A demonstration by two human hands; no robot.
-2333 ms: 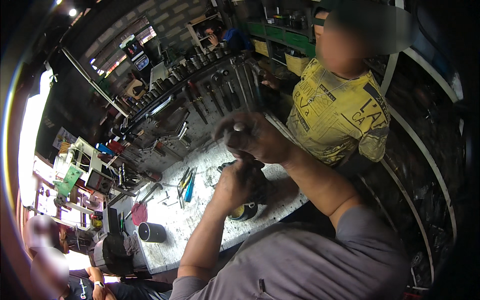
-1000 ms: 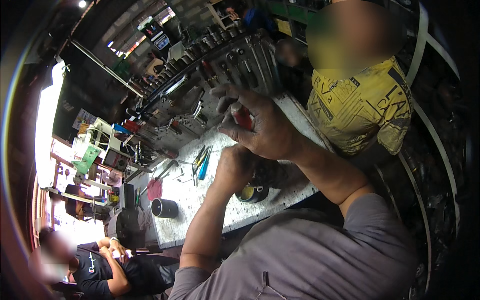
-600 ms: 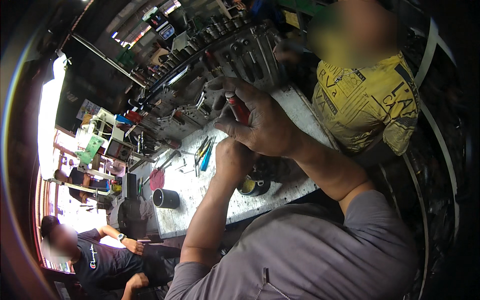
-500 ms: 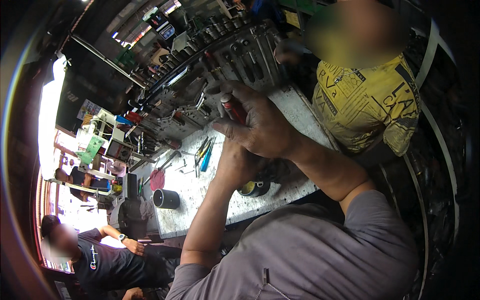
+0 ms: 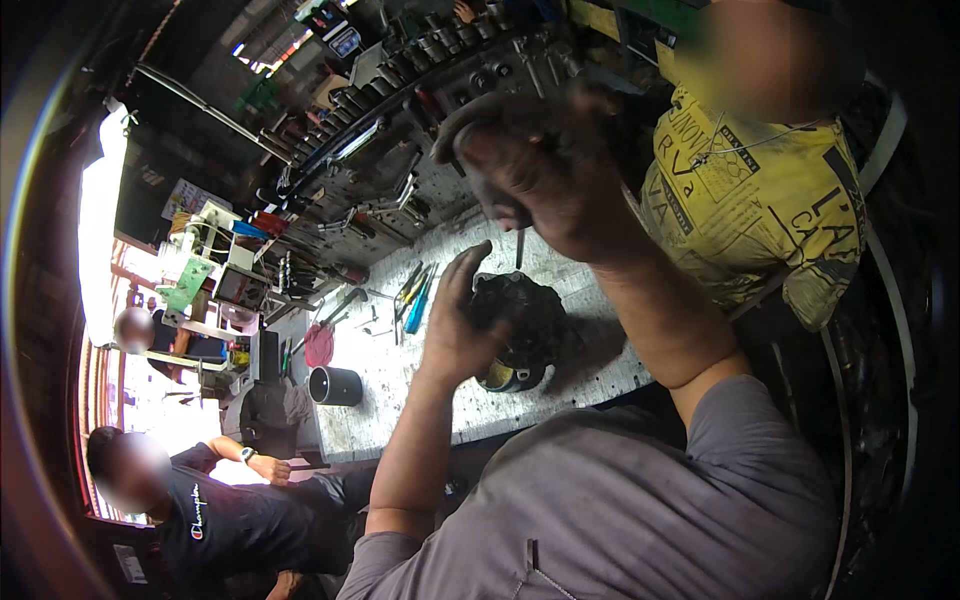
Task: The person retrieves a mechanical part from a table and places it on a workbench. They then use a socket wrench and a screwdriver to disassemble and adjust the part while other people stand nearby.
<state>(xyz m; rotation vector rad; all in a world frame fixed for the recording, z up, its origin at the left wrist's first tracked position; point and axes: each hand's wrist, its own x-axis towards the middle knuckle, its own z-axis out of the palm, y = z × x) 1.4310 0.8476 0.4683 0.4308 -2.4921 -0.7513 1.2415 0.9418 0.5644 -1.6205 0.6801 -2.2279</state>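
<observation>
My right hand [image 5: 545, 175] is raised over the workbench [image 5: 390, 420], closed around a red-handled tool [image 5: 476, 147], with a straight metal shank [image 5: 519, 250] pointing down from it. Below, my left hand [image 5: 455, 320] rests at the left side of a greasy dark metal assembly [image 5: 530, 320], fingers extended upward and slightly curved, thumb blurred against the part. A round dark housing with yellow inside [image 5: 497, 378] sits under that assembly, partly hidden by it.
A black hollow cylinder [image 5: 335, 386], a pink rag [image 5: 318, 345] and blue-handled screwdrivers [image 5: 418, 305] lie on the bench. Sockets [image 5: 450, 40] and hanging tools line the back. A person in yellow [image 5: 750, 220] stands close right; a person in dark clothes [image 5: 230, 510] is lower left.
My right hand has lifted upward and away from my left hand, carrying the red-handled tool. My left hand's fingers have straightened, and the dark assembly and metal shank have come into clearer view.
</observation>
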